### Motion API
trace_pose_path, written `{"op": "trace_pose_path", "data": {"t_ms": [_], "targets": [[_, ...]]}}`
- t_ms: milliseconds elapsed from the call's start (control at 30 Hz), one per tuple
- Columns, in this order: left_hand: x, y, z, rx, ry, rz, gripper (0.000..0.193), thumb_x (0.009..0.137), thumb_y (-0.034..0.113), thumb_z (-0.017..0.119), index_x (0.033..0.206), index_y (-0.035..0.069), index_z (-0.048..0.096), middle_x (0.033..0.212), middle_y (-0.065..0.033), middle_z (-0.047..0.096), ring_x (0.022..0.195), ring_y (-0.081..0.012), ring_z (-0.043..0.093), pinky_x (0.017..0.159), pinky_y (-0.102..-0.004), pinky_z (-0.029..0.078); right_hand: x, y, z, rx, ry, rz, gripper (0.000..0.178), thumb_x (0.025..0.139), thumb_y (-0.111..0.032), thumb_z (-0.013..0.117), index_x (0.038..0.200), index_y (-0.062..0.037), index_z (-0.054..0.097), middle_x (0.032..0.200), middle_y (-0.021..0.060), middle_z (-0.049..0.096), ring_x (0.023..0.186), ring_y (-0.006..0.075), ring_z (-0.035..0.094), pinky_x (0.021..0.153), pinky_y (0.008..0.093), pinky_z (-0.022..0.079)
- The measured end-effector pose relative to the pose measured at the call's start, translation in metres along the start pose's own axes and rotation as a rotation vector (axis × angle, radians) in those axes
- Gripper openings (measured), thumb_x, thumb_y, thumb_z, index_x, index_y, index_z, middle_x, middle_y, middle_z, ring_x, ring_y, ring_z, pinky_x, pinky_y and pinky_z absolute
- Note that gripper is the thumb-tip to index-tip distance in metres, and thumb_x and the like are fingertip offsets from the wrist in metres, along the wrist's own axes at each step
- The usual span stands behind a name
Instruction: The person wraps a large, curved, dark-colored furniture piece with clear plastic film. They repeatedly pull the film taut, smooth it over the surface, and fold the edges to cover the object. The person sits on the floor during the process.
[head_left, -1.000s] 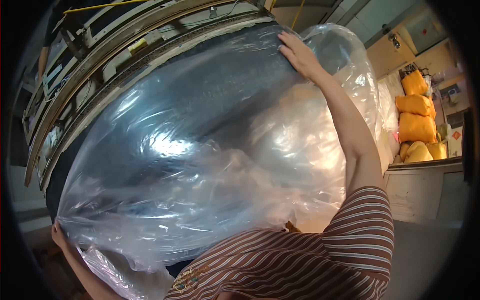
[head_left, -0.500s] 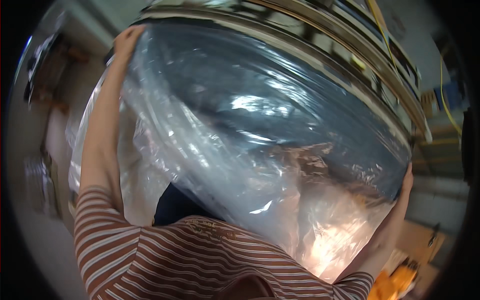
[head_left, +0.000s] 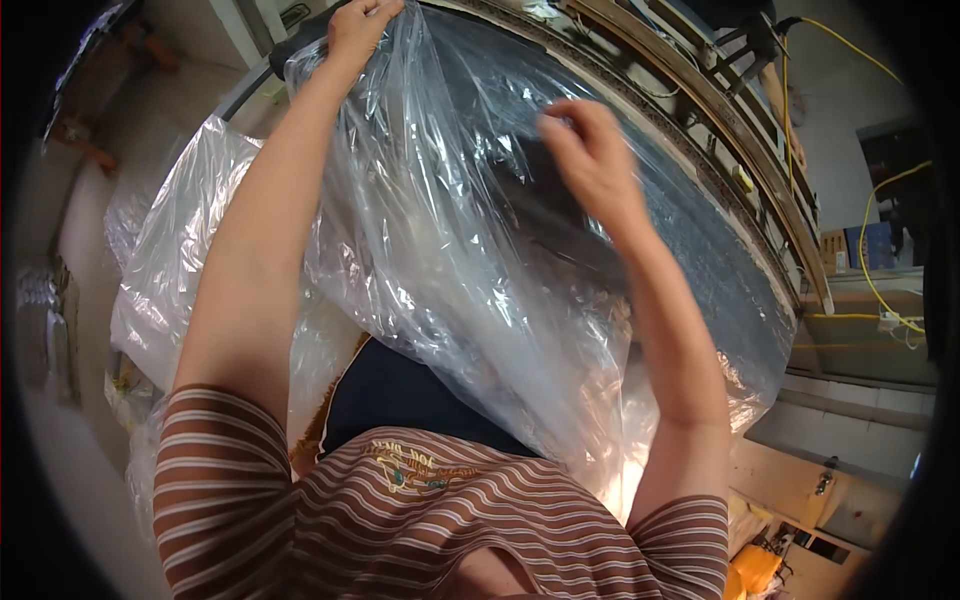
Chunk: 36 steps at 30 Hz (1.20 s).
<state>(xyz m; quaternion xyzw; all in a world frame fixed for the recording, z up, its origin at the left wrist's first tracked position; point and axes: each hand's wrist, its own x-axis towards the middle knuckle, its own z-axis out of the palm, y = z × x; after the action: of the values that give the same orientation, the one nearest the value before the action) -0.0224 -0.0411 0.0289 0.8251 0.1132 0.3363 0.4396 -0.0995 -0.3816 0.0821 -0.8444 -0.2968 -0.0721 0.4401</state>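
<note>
A large sheet of clear plastic film (head_left: pixel 430 260) hangs in creases in front of me. It lies over a dark grey surface (head_left: pixel 700 235) and drapes down toward my body. At the far left edge my left hand (head_left: pixel 362 30) is closed on the gathered top of the film. My right hand (head_left: pixel 600 165) is raised over the middle, a little blurred. Its fingers are loosely bent with a gap by the thumb, and no film is seen pulled into it.
Long wooden and metal rails (head_left: pixel 700 90) run along the far side. More crumpled film (head_left: pixel 185 260) hangs at the left. A yellow cable (head_left: pixel 865 225) dangles at the right, near a blue box (head_left: pixel 878 245). Part of another person's arm (head_left: pixel 775 95) shows beyond the rails.
My right hand has left the right-hand edge and come up to the middle. My left hand has shifted right and farther away, and the film is now bunched beneath it.
</note>
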Motion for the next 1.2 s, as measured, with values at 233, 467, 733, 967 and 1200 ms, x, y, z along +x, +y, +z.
{"op": "trace_pose_path", "data": {"t_ms": [233,467,733,967,1200], "targets": [[0.005,0.004,0.016,-0.020,0.053,0.021,0.036,0.075,0.045,0.067,0.088,0.012,0.073,0.088,-0.0099,0.068,0.082,-0.0271,0.064,0.076,-0.0343,0.047,0.055,-0.010,0.079,-0.055,-0.004,0.061,0.022,0.085,-0.024,0.059,0.092,-0.0026,0.060,0.086,0.0108,0.061,0.079,0.0264,0.059,0.072,0.0349,0.048],[0.013,-0.016,0.008,0.012,0.043,0.102,0.040,0.074,0.047,0.068,0.090,0.011,0.072,0.093,-0.0116,0.068,0.088,-0.0286,0.064,0.078,-0.0356,0.047,-0.008,-0.056,-0.022,0.634,-0.703,0.567,0.015,0.090,-0.020,0.054,0.101,-0.0102,0.059,0.083,-0.0018,0.062,0.059,0.0061,0.051,0.054,0.0216,0.040],[0.037,-0.037,0.007,0.061,-0.095,0.160,0.042,0.078,0.050,0.064,0.098,0.013,0.071,0.091,-0.0095,0.069,0.083,-0.0229,0.064,0.077,-0.0314,0.046,-0.333,-0.024,-0.139,0.250,-1.278,1.162,0.026,0.085,-0.019,0.057,0.099,0.0009,0.064,0.082,0.0097,0.065,0.079,0.0154,0.061,0.078,0.0300,0.048],[0.025,-0.029,0.017,0.292,-0.288,0.304,0.041,0.085,0.045,0.060,0.098,0.007,0.069,0.098,-0.0104,0.068,0.092,-0.0271,0.063,0.083,-0.0327,0.045,-0.499,0.049,-0.342,-1.273,-0.270,1.295,0.029,0.087,-0.026,0.045,0.095,-0.0060,0.065,0.099,0.0178,0.065,0.092,0.0365,0.062,0.076,0.0476,0.048],[0.032,-0.045,0.011,0.365,-0.188,0.262,0.041,0.085,0.045,0.059,0.098,0.008,0.069,0.098,-0.0101,0.068,0.091,-0.0260,0.063,0.082,-0.0332,0.045,-0.302,-0.039,-0.390,-1.187,0.886,0.162,0.025,0.086,-0.023,0.059,0.108,-0.0102,0.058,0.101,0.0111,0.061,0.093,0.0305,0.059,0.081,0.0404,0.046]]}}
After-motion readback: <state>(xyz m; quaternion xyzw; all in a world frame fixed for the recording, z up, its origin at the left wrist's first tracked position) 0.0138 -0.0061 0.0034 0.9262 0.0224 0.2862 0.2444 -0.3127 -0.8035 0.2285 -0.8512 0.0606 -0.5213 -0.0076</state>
